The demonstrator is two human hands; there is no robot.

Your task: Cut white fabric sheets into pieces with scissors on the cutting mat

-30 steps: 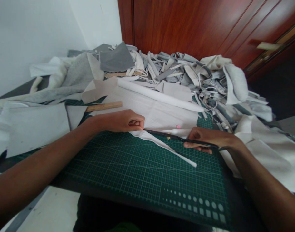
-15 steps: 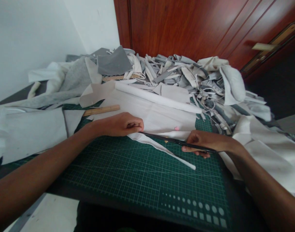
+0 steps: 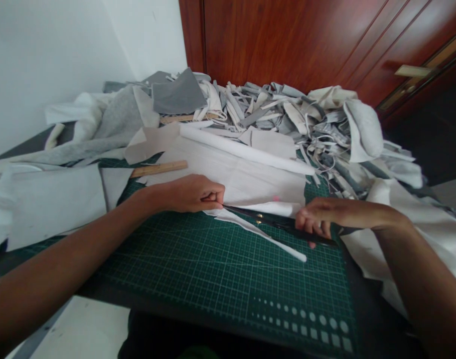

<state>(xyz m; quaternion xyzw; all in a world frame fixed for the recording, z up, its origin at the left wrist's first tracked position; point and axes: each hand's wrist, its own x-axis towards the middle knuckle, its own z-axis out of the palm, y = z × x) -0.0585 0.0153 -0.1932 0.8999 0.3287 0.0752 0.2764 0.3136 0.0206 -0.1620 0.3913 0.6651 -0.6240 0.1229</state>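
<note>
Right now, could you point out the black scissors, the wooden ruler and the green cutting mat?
black scissors (image 3: 263, 220): head view, on the blades
wooden ruler (image 3: 158, 169): head view, near the middle of its length
green cutting mat (image 3: 213, 279): head view, on its bare printed grid

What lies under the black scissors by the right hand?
The black scissors lie over a white fabric strip and the green cutting mat. The right hand covers the handles, and the fabric directly beneath the blades is hidden.
</note>
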